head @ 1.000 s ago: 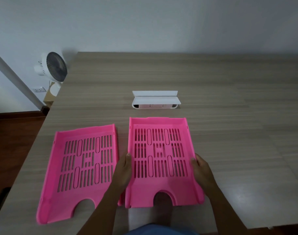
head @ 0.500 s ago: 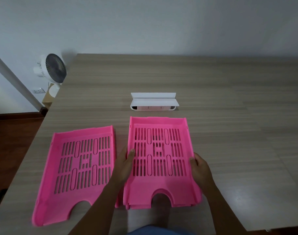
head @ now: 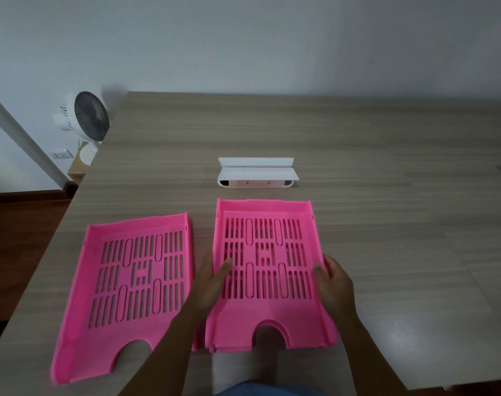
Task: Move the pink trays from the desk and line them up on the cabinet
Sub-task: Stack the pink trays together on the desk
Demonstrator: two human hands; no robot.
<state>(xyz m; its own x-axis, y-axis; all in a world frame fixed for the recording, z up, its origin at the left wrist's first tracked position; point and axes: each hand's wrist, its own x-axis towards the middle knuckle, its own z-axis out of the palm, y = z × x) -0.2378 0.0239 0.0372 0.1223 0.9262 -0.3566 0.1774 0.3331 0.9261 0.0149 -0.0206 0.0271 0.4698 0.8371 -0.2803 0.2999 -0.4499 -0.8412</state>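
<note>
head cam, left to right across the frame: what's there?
fan → left pink tray → left hand → right pink tray, held in a grip on both sides → right hand.

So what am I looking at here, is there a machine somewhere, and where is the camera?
No machine: a person's two bare hands, filmed by a wide-angle camera worn on their head, looking forward and down. On the wooden desk lie pink slotted trays. The left hand and right hand each grip a side of the right tray, which seems to sit on more trays stacked beneath. The left tray lies untouched beside it. Behind them is a small white stand. A white fan stands off the desk by the wall.
</note>
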